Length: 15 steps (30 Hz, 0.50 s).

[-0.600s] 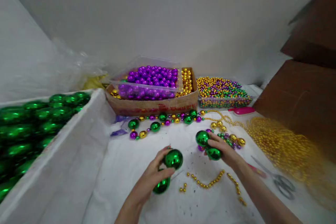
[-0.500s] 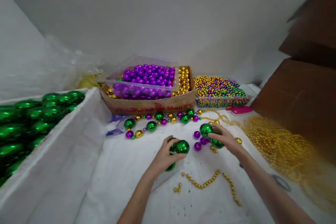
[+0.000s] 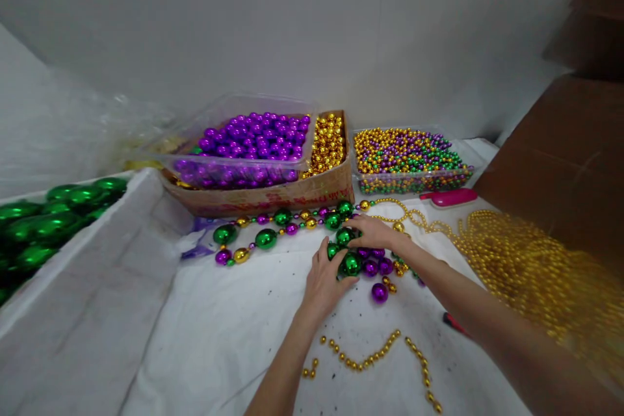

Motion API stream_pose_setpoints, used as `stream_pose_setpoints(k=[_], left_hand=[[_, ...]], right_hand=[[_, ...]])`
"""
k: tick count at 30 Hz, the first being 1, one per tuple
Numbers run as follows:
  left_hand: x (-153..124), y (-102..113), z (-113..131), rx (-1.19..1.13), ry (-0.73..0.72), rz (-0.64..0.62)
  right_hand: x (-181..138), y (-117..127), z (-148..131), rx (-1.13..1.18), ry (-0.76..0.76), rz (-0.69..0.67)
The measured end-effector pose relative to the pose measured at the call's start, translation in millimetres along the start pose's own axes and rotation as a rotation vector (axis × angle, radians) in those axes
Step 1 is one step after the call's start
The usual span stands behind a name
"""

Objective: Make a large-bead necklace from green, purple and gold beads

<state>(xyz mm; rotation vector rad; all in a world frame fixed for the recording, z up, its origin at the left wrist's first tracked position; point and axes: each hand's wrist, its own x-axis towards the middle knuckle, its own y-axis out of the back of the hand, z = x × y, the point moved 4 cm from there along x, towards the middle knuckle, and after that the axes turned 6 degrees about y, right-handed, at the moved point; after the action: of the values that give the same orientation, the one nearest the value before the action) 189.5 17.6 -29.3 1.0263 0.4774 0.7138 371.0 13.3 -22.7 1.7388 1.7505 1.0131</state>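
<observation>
Fingers of my left hand (image 3: 325,278) are cupped around shiny green balls (image 3: 351,264) low over the white cloth. From the right, my right hand (image 3: 374,233) closes its fingertips on another green ball (image 3: 344,236) of the same cluster. Right beside them is a group of loose purple balls (image 3: 370,267), one purple ball (image 3: 379,293) lying nearer to me. Small gold beads (image 3: 389,284) lie by that group. Behind my hands a strung bead garland (image 3: 266,238) of green, purple and gold stretches across the cloth. My right forearm hides part of the beads beneath it.
At left stands a white foam box (image 3: 160,208) of large green balls. A cardboard box (image 3: 263,200) bears a clear tray of purple balls. Mixed beads fill a clear bin (image 3: 414,179). Gold bead strands (image 3: 526,273) heap at right; short gold strands (image 3: 365,364) lie in front.
My hands have come together, the right one moving left with its green balls to meet the left one. The green balls now sit clustered beside the purple ones. The view has shifted slightly.
</observation>
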Motion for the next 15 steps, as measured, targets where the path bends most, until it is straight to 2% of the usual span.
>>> stream_pose_setpoints(k=[5, 8, 10, 12, 13, 15], left_hand=[[3.4, 4.7, 2.5, -0.014, -0.038, -0.073], [-4.5, 18.5, -1.7, -0.069, -0.046, -0.035], [-19.3, 34.7, -15.6, -0.131, -0.029, 0.055], [-43.2, 52.0, -39.5, -0.195, 0.029, 0.144], [-58.0, 58.8, -53.2, -0.216, 0.073, 0.159], [-89.8, 65.4, -77.9, -0.212, 0.155, 0.107]], right_hand=[[-2.7, 13.6, 8.8, 0.152, -0.066, 0.178], [-14.3, 31.0, 5.9, 0.199, -0.157, 0.340], [-32.1, 38.4, -5.0, 0.236, -0.208, 0.424], [-56.7, 38.2, -22.2, 0.296, -0.238, 0.456], [-70.4, 35.3, -31.8, 0.328, -0.253, 0.461], [-96.6, 23.3, -51.6, 0.388, -0.278, 0.444]])
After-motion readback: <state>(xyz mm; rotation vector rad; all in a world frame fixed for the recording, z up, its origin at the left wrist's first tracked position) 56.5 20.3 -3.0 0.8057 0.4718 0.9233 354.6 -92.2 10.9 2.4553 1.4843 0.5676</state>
